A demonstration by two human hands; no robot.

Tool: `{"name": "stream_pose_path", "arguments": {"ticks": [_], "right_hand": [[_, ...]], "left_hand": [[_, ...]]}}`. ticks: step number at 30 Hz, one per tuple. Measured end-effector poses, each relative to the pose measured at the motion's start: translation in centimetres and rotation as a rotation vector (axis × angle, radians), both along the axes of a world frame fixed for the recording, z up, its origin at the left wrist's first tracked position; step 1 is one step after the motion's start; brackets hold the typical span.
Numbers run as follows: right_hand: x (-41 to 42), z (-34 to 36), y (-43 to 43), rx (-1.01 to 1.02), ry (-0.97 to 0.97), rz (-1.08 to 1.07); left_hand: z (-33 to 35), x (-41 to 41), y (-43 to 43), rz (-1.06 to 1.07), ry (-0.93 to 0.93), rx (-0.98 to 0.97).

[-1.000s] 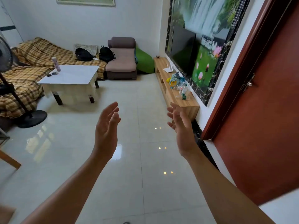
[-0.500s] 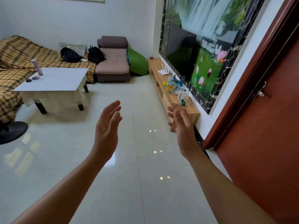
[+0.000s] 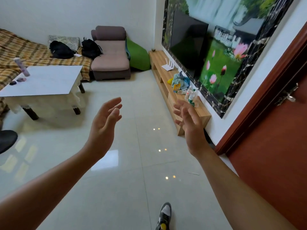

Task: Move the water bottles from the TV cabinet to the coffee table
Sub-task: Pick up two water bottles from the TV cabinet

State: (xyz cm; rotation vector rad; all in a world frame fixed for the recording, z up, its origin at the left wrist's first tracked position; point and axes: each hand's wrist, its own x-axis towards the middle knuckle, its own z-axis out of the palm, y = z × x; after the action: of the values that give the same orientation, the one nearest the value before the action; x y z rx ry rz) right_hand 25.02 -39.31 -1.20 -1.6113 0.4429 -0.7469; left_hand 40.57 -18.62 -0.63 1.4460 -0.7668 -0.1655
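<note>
A few clear water bottles (image 3: 191, 95) with green and red labels stand near the close end of the low wooden TV cabinet (image 3: 203, 112) along the right wall. The white-topped coffee table (image 3: 49, 80) stands at the left, across the tiled floor. My left hand (image 3: 104, 127) is raised in mid-air over the floor, empty, with its fingers apart. My right hand (image 3: 189, 123) is raised too, empty and spread, just in front of the cabinet's near end and partly overlapping it. Neither hand touches a bottle.
On the cabinet lie a blue cloth bundle (image 3: 180, 80) and a white router (image 3: 168, 65). The coffee table holds a pink tube (image 3: 22, 67) and small dark items. A brown armchair (image 3: 110, 53), plaid sofa, fan base (image 3: 6, 140) and red door (image 3: 274, 155) surround the floor. My shoe (image 3: 164, 216) shows below.
The view has moved forward and turned right, bringing the TV cabinet and bottles closer. Both hands stay raised and empty; the right hand now overlaps the cabinet's near end.
</note>
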Motion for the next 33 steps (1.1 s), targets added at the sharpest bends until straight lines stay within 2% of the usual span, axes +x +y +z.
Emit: {"name": "stream_pose_path", "arguments": {"ticks": [8,14,24,33], "right_hand": [[10.1,-0.9,-12.0,-0.034,-0.018,0.051],[17.9,-0.9,-21.2,-0.021,-0.006,0.076],[30.5,-0.9,-30.6,-0.007,-0.006,0.124],[47.6,-1.5,-38.0,0.01,-0.008,0.11]], "left_hand": [[-1.6,8.9,-12.3,0.065,-0.012,0.02],[-1.0,15.5,-21.4,0.128,0.031,-0.036],[-0.9,27.2,-31.2,0.162,0.036,-0.055],[-1.8,44.0,-39.2,0.159,0.047,-0.055]]}}
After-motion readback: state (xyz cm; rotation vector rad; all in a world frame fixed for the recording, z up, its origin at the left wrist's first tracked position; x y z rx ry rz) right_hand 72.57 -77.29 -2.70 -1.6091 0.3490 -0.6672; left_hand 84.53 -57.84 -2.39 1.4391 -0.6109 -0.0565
